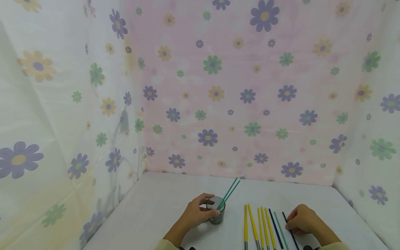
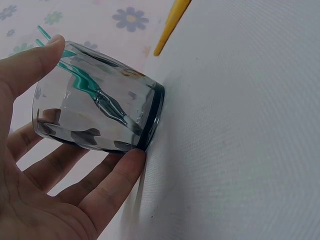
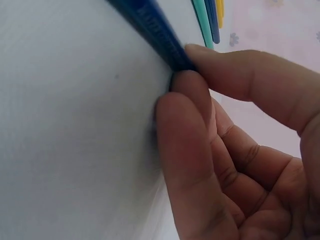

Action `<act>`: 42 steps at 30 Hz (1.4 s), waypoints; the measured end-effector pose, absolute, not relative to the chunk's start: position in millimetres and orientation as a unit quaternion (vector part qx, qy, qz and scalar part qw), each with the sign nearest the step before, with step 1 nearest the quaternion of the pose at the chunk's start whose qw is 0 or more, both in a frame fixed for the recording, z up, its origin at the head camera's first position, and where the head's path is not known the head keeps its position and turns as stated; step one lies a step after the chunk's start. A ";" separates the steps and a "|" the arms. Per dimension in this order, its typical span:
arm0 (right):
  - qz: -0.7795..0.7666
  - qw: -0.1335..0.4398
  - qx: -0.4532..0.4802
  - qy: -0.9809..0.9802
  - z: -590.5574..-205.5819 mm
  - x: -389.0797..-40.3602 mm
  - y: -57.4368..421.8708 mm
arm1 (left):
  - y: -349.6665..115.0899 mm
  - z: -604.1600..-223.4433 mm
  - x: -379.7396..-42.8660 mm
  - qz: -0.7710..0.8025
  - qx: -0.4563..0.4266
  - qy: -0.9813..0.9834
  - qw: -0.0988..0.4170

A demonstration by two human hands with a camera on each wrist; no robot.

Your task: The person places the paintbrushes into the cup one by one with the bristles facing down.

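My left hand holds a clear drinking glass standing on the white table, thumb on one side and fingers round the other. Two green-handled paintbrushes lean inside it, bristle ends down at the base in the left wrist view. On the right, my right hand pinches a dark blue paintbrush by its handle between thumb and fingertips, close over the table. Left of that hand, several yellow paintbrushes, another dark blue paintbrush and a green paintbrush lie in a row.
The white table has its back edge against a pink flowered sheet. White flowered sheets hang at the left and right. The brush row lies between the glass and my right hand.
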State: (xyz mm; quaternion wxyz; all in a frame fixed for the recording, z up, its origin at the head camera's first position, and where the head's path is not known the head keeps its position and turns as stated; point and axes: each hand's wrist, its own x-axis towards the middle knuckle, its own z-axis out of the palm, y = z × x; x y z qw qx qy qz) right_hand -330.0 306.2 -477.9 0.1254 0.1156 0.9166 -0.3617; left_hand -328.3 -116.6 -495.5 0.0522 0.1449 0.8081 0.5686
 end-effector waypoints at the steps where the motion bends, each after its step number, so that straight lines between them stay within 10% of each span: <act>1: -0.363 0.125 0.113 0.916 -477.2 -328.5 306.3 | -116.6 -495.6 -328.0 0.569 0.145 0.808 0.052; 42: -0.481 0.093 0.066 0.869 -440.6 -330.7 298.4 | -117.5 -493.9 -328.1 0.555 0.152 0.817 0.041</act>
